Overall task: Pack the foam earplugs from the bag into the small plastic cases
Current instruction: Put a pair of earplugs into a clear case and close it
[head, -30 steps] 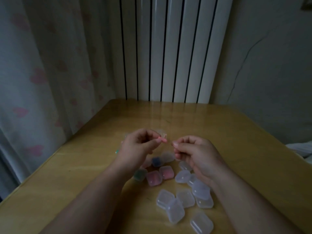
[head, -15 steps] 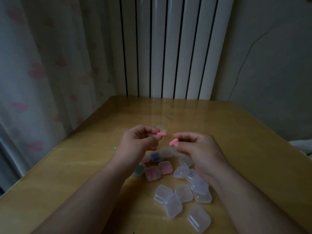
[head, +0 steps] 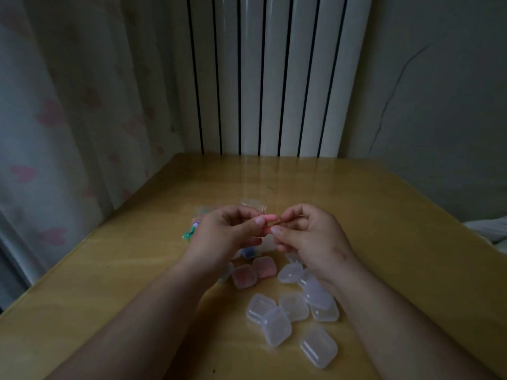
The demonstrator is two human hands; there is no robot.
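Note:
My left hand (head: 227,234) and my right hand (head: 310,237) meet fingertip to fingertip above the table. A pink foam earplug (head: 270,217) shows between them, pinched by my left thumb and forefinger, and my right fingertips close on its other end. Behind my hands lies the clear bag (head: 253,203), mostly hidden, with a green earplug (head: 189,233) showing at its left. Two shut cases with pink earplugs (head: 253,271) and one with blue earplugs (head: 248,253) lie under my hands. Several empty clear cases (head: 275,326) are scattered nearer to me.
The wooden table (head: 397,242) stands in a corner. A white radiator (head: 274,78) is behind it, a pale curtain with pink hearts (head: 55,119) hangs on the left, and a grey wall is on the right. The table's left edge is close to the bag.
My hands have come together. Half a second ago each pinched its own pink earplug a little apart; now the fingertips touch and only one pink earplug shows.

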